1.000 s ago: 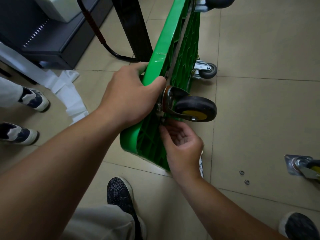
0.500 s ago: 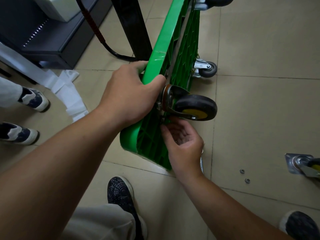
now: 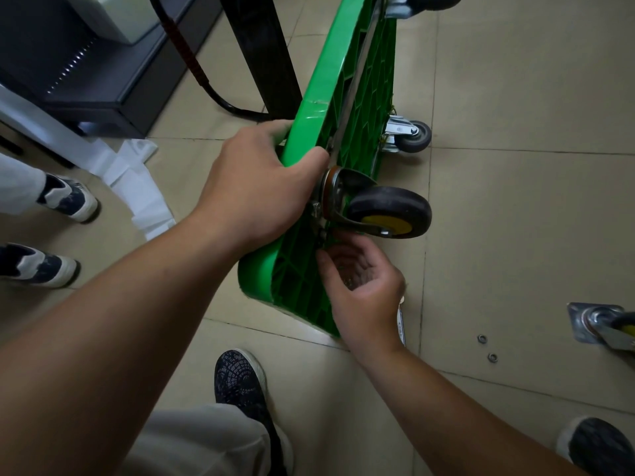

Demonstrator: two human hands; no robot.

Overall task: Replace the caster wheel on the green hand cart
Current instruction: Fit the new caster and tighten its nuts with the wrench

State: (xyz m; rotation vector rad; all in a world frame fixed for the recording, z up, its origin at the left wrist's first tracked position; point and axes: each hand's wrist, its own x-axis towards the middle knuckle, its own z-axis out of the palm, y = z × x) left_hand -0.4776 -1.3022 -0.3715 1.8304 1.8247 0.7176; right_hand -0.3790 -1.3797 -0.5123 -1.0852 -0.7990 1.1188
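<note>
On the tipped green plastic hand cart [image 3: 323,80] the black yellow-hubbed caster wheel [image 3: 388,211] looks seated, left hand [image 3: 254,187] grips the cart edge, can't tell what the right hand [image 3: 364,286] holds, tightening's probably left.

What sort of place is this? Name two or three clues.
Probably an indoor workroom or office back room: a tiled floor, a dark shelving unit, and a loose caster with washers beside it.

Forearms [image 3: 120,321]: bare.
Trousers [image 3: 206,441]: pale grey-beige, below the left hand [image 3: 254,187].
Left shoe [image 3: 240,383]: dark knit, pale dotted pattern, white sole edge.
Right shoe [image 3: 598,448]: alike, below-right of the right hand [image 3: 364,290].
</note>
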